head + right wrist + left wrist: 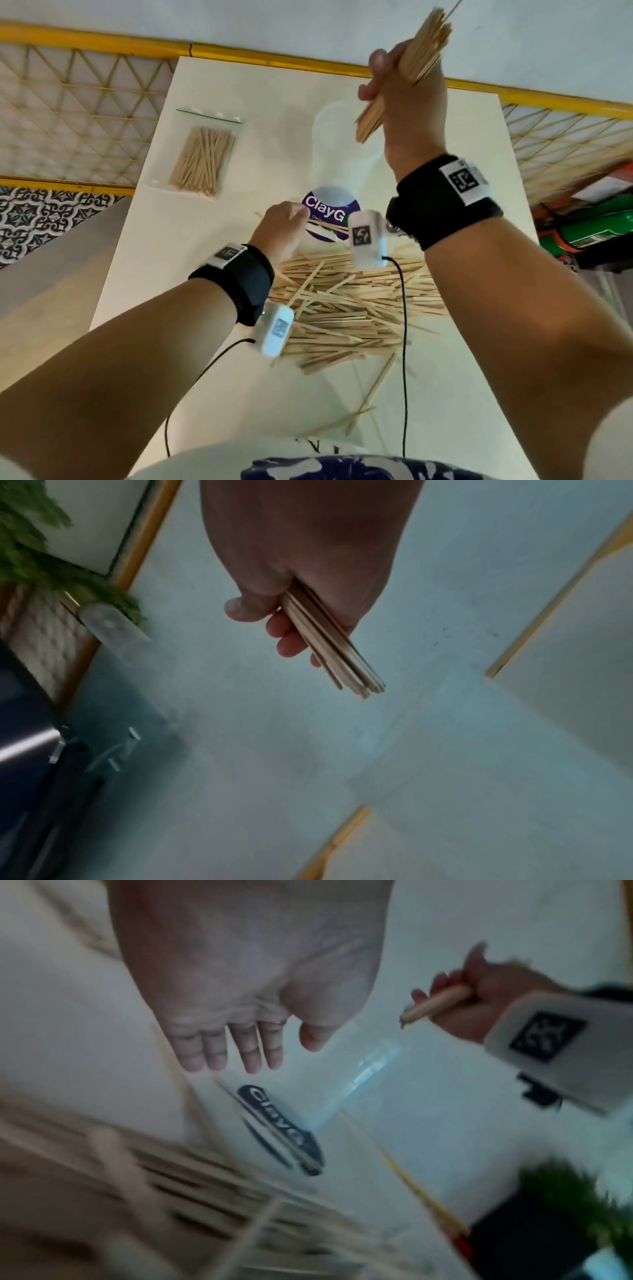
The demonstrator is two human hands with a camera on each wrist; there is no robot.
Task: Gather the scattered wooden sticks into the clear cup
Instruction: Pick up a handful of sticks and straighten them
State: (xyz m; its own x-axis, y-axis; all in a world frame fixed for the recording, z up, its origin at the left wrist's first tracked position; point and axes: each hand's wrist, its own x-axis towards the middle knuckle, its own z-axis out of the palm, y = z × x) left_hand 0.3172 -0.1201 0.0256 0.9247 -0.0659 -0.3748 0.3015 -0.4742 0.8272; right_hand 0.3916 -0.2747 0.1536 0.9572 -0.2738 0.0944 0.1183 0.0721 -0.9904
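A tall clear cup (337, 161) with a purple "ClayG" label at its base stands mid-table; it also shows in the left wrist view as the blurred cup (346, 1085). My right hand (404, 89) is raised over it and grips a thick bundle of wooden sticks (424, 48), whose lower ends hang by the rim. The same bundle (335, 653) juts from the right hand (291, 620). My left hand (284, 222) is beside the cup's base, its fingers (219, 1047) straight and holding nothing. A big pile of loose sticks (349, 308) lies just in front of the cup.
A sealed clear bag of sticks (202, 161) lies at the far left of the white table (274, 102). A few stray sticks (370, 394) lie near the front edge. Yellow lattice railing (85, 113) surrounds the table. Black cables hang from both wrist cameras.
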